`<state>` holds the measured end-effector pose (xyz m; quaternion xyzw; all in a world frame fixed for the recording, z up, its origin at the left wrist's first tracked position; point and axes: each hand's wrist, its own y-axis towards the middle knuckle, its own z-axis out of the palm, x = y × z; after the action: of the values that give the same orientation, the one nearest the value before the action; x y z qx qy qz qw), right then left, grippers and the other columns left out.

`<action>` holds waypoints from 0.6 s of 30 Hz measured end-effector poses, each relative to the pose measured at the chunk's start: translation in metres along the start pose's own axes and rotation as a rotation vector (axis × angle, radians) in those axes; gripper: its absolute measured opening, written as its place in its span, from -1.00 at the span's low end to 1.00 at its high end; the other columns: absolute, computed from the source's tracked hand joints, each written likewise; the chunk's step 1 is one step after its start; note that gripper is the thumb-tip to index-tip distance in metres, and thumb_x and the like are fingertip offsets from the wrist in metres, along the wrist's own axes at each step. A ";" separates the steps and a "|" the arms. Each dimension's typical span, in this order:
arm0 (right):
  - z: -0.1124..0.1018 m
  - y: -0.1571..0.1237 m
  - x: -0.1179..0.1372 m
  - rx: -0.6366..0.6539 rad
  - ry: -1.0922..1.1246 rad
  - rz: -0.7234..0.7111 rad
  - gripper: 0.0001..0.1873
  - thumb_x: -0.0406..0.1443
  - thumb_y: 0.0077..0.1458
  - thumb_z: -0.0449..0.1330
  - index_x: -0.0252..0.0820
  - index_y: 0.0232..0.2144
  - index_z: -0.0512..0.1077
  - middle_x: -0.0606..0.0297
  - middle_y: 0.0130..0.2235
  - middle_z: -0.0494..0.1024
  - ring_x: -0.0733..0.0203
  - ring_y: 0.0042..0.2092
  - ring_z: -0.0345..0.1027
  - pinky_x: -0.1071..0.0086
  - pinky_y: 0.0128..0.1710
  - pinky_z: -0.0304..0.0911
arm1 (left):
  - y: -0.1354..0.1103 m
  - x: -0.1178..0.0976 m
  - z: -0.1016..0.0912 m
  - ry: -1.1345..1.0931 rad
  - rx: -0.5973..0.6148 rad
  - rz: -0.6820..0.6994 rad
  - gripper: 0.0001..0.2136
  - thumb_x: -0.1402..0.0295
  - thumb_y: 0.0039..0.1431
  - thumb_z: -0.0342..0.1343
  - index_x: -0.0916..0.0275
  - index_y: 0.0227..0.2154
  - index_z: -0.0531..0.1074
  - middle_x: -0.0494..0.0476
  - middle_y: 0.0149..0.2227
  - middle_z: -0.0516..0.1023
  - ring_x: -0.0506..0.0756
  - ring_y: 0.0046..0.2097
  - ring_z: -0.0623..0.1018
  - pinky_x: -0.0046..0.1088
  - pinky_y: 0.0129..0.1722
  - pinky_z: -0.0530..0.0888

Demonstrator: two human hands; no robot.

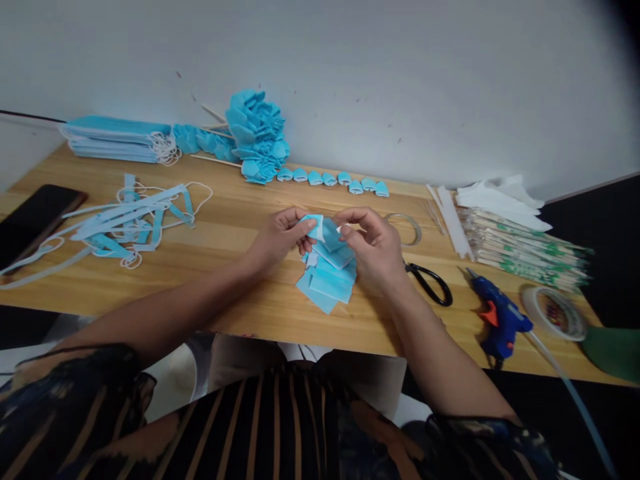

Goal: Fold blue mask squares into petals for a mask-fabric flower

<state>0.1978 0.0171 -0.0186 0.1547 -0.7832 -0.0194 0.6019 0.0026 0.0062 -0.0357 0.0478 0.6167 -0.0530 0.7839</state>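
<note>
Both my hands meet over the middle of the wooden table point(225, 220). My left hand point(280, 237) and my right hand point(373, 243) pinch a small blue piece of mask fabric point(323, 230) between their fingertips, folding it. Under the hands lies a loose pile of cut blue fabric squares point(327, 280). A row of folded blue petals point(333, 179) runs along the back of the table. Behind them stands a blue fabric flower point(257, 133) on a stick.
A stack of blue face masks point(117, 139) sits at the back left, cut mask strips and ear loops point(125, 223) in front. A dark phone point(33, 220) is far left. Right: black scissors point(430, 281), blue glue gun point(497, 319), tape rolls point(555, 312), wrapped chopsticks point(525, 250).
</note>
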 end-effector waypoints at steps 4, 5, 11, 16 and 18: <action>-0.001 0.000 0.003 0.057 -0.050 -0.127 -0.79 -0.26 0.12 0.29 0.00 -0.15 0.57 0.26 -0.05 0.62 0.09 0.00 0.48 0.21 -0.09 0.44 | 0.002 -0.002 -0.001 -0.091 -0.014 -0.031 -0.67 0.17 0.17 0.37 0.27 -0.43 0.39 -0.01 -0.54 0.55 -0.07 -0.56 0.50 -0.58 -0.54 0.45; -0.001 0.000 0.004 0.080 -0.070 -0.165 -0.77 -0.27 0.12 0.29 0.03 -0.13 0.58 0.24 0.02 0.60 0.06 0.07 0.46 0.17 -0.05 0.45 | 0.002 -0.002 -0.001 -0.105 -0.010 -0.037 -0.68 0.17 0.17 0.37 0.27 -0.43 0.39 -0.02 -0.54 0.54 -0.07 -0.56 0.50 -0.58 -0.54 0.45; 0.005 -0.003 0.001 0.142 -0.176 -0.240 -0.72 -0.26 0.15 0.36 0.15 -0.07 0.61 0.28 0.26 0.48 -0.06 0.32 0.29 -0.06 0.24 0.29 | 0.001 0.001 0.000 -0.099 0.013 -0.047 -0.68 0.14 0.18 0.37 0.27 -0.36 0.43 -0.04 -0.55 0.53 -0.07 -0.54 0.52 -0.58 -0.51 0.48; 0.007 -0.002 -0.002 0.131 -0.174 -0.219 -0.90 -0.24 0.18 0.35 0.09 -0.23 0.64 0.27 0.23 0.51 -0.05 0.30 0.32 -0.11 0.33 0.17 | 0.000 0.004 0.000 -0.037 0.037 0.027 -0.64 0.09 0.12 0.40 0.27 -0.39 0.44 -0.03 -0.57 0.55 -0.06 -0.55 0.52 -0.60 -0.52 0.47; 0.008 -0.002 -0.003 0.120 -0.148 -0.201 -0.95 -0.22 0.18 0.35 0.04 -0.28 0.64 0.23 0.18 0.54 -0.04 0.26 0.36 -0.07 0.29 0.22 | 0.000 0.003 0.000 -0.005 0.042 0.051 -0.63 0.07 0.12 0.40 0.28 -0.39 0.44 -0.02 -0.57 0.55 -0.06 -0.55 0.53 -0.60 -0.52 0.48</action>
<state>0.1914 0.0149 -0.0242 0.2663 -0.8058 -0.0443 0.5271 0.0030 0.0063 -0.0386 0.0799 0.6121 -0.0462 0.7854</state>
